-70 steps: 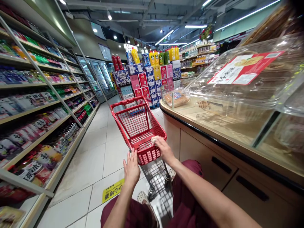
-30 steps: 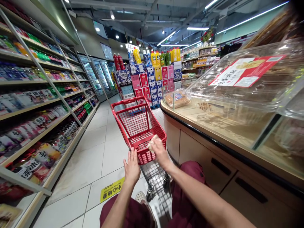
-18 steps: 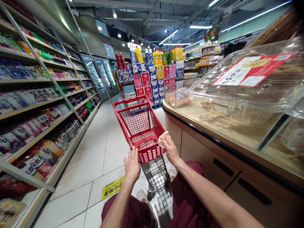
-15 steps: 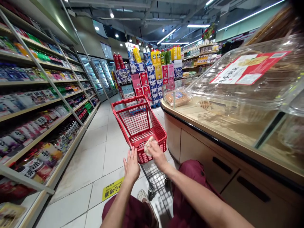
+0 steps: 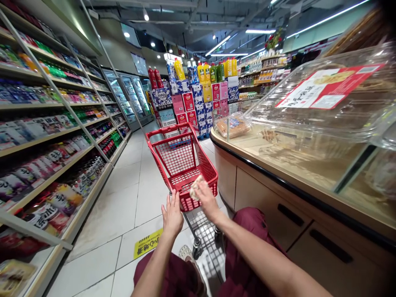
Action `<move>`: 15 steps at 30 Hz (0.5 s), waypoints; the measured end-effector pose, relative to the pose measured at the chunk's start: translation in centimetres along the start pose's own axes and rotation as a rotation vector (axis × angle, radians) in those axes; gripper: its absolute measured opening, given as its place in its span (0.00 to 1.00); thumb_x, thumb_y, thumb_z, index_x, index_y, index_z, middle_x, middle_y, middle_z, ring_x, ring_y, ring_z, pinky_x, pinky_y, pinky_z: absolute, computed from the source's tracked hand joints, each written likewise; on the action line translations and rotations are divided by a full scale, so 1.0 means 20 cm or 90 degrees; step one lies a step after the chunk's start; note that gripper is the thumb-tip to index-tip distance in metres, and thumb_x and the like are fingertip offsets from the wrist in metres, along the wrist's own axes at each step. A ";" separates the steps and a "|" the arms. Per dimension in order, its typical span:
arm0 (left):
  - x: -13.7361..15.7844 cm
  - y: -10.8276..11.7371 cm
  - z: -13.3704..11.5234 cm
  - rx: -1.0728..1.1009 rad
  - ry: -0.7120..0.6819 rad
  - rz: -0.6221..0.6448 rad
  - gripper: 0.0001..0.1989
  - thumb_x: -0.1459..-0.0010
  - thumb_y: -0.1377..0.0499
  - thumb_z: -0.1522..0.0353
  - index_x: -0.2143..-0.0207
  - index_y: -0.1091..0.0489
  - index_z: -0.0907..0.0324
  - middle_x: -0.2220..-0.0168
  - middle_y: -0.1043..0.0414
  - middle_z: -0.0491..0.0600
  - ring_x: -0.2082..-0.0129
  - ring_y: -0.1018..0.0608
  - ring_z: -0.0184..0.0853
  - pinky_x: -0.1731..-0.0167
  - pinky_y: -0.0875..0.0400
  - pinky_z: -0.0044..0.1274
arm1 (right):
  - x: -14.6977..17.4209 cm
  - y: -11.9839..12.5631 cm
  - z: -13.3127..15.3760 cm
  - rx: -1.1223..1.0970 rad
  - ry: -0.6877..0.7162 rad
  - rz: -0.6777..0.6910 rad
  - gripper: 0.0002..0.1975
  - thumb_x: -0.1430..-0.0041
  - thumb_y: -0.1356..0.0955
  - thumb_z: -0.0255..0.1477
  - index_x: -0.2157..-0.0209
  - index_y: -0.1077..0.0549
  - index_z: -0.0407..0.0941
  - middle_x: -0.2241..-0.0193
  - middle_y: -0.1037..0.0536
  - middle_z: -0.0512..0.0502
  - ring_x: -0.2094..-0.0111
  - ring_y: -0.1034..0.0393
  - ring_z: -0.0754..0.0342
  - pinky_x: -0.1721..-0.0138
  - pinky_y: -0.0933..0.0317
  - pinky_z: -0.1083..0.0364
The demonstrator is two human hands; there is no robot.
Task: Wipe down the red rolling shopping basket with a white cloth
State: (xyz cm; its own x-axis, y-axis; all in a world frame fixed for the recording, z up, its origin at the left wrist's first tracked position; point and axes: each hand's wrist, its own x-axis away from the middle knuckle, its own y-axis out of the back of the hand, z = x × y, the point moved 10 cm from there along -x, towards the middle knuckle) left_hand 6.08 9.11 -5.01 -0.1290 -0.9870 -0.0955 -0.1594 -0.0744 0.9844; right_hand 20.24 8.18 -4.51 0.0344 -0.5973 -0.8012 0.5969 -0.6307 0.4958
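Note:
A red plastic shopping cart (image 5: 177, 154) stands in front of me on the aisle floor. Its near end faces my knees. My right hand (image 5: 208, 201) is closed on a crumpled, pale cloth (image 5: 195, 187), which lies against the near rim of the basket. Part of the cloth is hidden behind my fingers. At the cart's near left corner, my left hand (image 5: 172, 216) has its fingers stretched out and holds nothing. Its fingertips appear to touch the corner.
Shelves (image 5: 58, 119) of bottles and packets line the left side. On the right, a wooden counter (image 5: 260, 181) carries clear food boxes (image 5: 324, 95). Stacked cartons (image 5: 198, 107) topped with bottles stand beyond the cart. A yellow floor sign (image 5: 147, 244) lies near my feet.
My right hand and the cloth have shifted slightly right and up along the cart's near rim. My left hand stays at the corner.

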 end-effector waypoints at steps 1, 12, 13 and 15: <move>0.00 0.00 0.00 -0.004 -0.001 0.004 0.39 0.56 0.58 0.82 0.39 0.59 0.57 0.36 0.64 0.45 0.37 0.60 0.39 0.42 0.58 0.44 | 0.00 -0.06 0.09 -0.015 0.032 0.017 0.19 0.42 0.41 0.18 0.51 0.32 0.43 0.46 0.36 0.40 0.39 0.56 0.50 0.42 0.49 0.44; 0.00 -0.01 0.01 0.009 0.002 -0.003 0.40 0.57 0.57 0.83 0.39 0.60 0.57 0.36 0.66 0.45 0.37 0.60 0.39 0.42 0.58 0.44 | 0.02 0.22 -0.33 0.036 -0.101 -0.059 0.24 0.44 0.44 0.15 0.48 0.35 0.44 0.44 0.38 0.43 0.40 0.55 0.50 0.42 0.50 0.44; 0.00 -0.01 0.01 0.009 0.005 -0.004 0.40 0.57 0.57 0.83 0.39 0.60 0.57 0.36 0.65 0.45 0.37 0.60 0.39 0.42 0.58 0.44 | 0.03 0.18 -0.26 0.023 -0.077 -0.053 0.24 0.44 0.43 0.15 0.48 0.34 0.44 0.45 0.38 0.42 0.40 0.54 0.51 0.42 0.50 0.44; 0.00 0.00 0.01 0.004 0.004 0.000 0.41 0.57 0.57 0.83 0.39 0.60 0.56 0.36 0.65 0.45 0.37 0.60 0.38 0.42 0.58 0.43 | 0.03 0.06 -0.05 -0.013 0.002 -0.023 0.22 0.43 0.42 0.17 0.49 0.33 0.44 0.46 0.36 0.42 0.40 0.53 0.51 0.43 0.48 0.45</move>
State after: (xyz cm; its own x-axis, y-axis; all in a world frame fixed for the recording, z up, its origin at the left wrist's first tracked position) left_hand 5.87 9.15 -5.06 -0.1229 -0.9879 -0.0950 -0.1658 -0.0739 0.9834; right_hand 21.75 7.63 -4.75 0.0148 -0.5722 -0.8200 0.6140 -0.6421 0.4591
